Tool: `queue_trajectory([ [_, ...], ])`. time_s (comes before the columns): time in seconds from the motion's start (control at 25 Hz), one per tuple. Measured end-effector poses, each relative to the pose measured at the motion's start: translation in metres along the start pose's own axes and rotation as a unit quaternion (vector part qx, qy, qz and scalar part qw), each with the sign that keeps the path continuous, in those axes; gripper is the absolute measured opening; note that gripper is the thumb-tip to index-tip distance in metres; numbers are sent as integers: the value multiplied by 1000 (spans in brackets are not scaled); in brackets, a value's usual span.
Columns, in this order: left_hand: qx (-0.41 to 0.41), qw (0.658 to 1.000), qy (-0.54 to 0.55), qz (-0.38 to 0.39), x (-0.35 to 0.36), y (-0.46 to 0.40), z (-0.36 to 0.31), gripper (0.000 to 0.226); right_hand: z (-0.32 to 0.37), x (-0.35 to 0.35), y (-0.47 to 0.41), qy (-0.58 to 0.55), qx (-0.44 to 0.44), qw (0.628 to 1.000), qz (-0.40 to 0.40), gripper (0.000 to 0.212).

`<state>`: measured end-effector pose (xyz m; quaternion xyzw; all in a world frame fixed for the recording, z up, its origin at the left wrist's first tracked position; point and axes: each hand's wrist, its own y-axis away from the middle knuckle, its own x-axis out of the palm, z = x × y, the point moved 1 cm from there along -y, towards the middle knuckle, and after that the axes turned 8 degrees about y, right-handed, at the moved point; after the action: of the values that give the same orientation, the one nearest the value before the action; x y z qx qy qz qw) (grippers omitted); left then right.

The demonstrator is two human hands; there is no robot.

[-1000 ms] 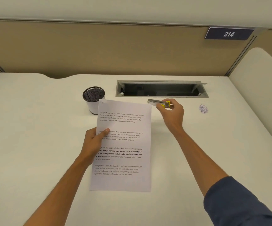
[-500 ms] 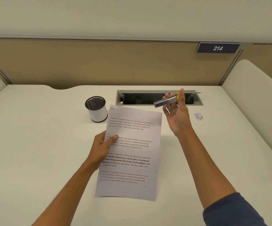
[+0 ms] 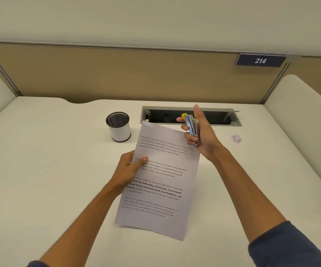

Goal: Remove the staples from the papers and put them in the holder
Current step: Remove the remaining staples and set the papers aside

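Note:
My left hand (image 3: 129, 169) grips the left edge of the printed papers (image 3: 161, 182), lifted and tilted above the desk, thumb on top. A small staple mark shows at their top left corner (image 3: 145, 125). My right hand (image 3: 200, 135) holds a silver staple remover with yellow grips (image 3: 191, 124) upright, just past the papers' top right corner, jaws pointing down. The holder, a white cup with a black mesh rim (image 3: 118, 126), stands on the desk to the left of the papers' top edge.
A recessed cable slot with an open metal lid (image 3: 219, 120) runs along the back of the white desk (image 3: 40, 160). A small heap of pale scraps (image 3: 236, 138) lies at the right. Tan partition panels and a "214" plate (image 3: 260, 60) stand behind.
My right hand picked the staple remover off the desk, raised it and turned it from level to upright. The papers tilted clockwise and shifted slightly right.

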<state>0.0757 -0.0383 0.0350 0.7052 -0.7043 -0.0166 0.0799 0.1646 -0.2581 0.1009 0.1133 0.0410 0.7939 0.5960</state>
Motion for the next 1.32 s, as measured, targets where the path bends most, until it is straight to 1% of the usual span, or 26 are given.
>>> queue_trajectory([
  [0.04, -2, 1000, 0, 2, 1, 0, 0, 15, 2, 3, -1, 23, 2, 1000, 14, 68],
  [0.12, -3, 1000, -3, 9, 3, -2, -1, 17, 7, 9, -1, 59, -3, 998, 28, 58],
  [0.2, -2, 1000, -5, 15, 4, -4, -2, 18, 12, 12, 0, 139, -26, 990, 6, 47],
  [0.28, -1, 1000, -6, 19, 4, -5, -5, 18, 16, 12, 0, 269, -76, 960, -15, 37],
  [0.36, 1, 1000, -7, 23, 4, -5, -8, 18, 17, 11, 0, 360, -110, 926, 7, 28],
  [0.44, -4, 1000, -11, 26, 4, -7, -10, 19, 17, 11, 1, 409, -109, 906, 30, 28],
  [0.52, -12, 999, -20, 26, 4, -10, -9, 21, 18, 11, 1, 439, -113, 891, 30, 30],
  [0.68, -17, 999, -22, 31, 7, -12, -11, 23, 20, 10, 0, 442, -111, 890, 19, 33],
  [0.84, 3, 999, -18, 38, 9, -18, -19, 30, 13, 12, -2, 449, -105, 887, 20, 38],
  [0.96, 12, 999, -15, 39, 8, -23, -22, 29, 15, 8, -2, 447, -140, 883, -27, 48],
  [1.04, 10, 999, -13, 42, 8, -24, -22, 28, 21, 5, -3, 403, -144, 903, -45, 48],
  [1.12, 4, 999, -13, 43, 7, -25, -22, 28, 26, 5, -3, 341, -124, 931, -25, 44],
  [1.24, -4, 999, -13, 46, 7, -26, -20, 29, 35, 4, -8, 286, -54, 957, 19, 36],
  [1.28, -8, 999, -12, 48, 6, -27, -19, 29, 38, 3, -10, 274, -22, 961, 33, 37],
  [1.32, -13, 999, -12, 48, 7, -27, -19, 29, 39, 2, -12, 263, 10, 964, 48, 42],
])
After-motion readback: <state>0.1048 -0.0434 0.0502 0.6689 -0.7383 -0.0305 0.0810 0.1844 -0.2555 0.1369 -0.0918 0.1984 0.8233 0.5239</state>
